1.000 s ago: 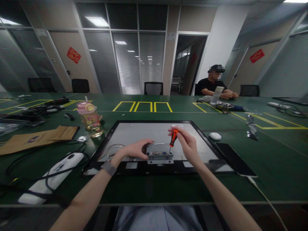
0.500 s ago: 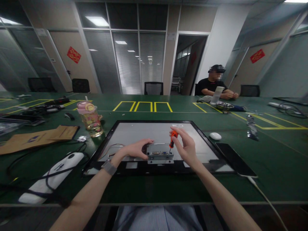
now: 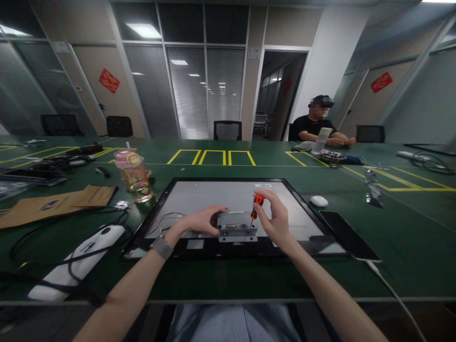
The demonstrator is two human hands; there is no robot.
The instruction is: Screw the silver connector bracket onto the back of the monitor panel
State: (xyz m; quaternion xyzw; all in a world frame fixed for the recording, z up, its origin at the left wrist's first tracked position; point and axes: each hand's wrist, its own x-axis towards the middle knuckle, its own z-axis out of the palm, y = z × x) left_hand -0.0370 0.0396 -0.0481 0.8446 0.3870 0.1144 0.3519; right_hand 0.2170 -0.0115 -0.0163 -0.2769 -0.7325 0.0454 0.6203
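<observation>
A flat display panel (image 3: 206, 194) lies on the table with its grey metal back up and a black frame around it. On its near part stands a metal bracket (image 3: 237, 232) that carries video ports. My left hand (image 3: 204, 221) grips the bracket's left end between thumb and fingers. In my right hand (image 3: 276, 216) is an orange and black screwdriver (image 3: 257, 207), held upright by the fingertips, slightly tilted. Its tip reaches down to the right part of the bracket, by the blue port; the exact contact point is too small to make out.
Left of the panel are a pink-lidded cup (image 3: 133, 173), a brown paper bag (image 3: 53, 203) and a white power strip (image 3: 80, 263) with black cables. To the right lie a white mouse (image 3: 318, 201) and a phone (image 3: 347, 235) on a cable. Another person (image 3: 313, 126) sits across the table.
My right fingers have shifted on the screwdriver handle, which has turned slightly. My left hand stays on the bracket.
</observation>
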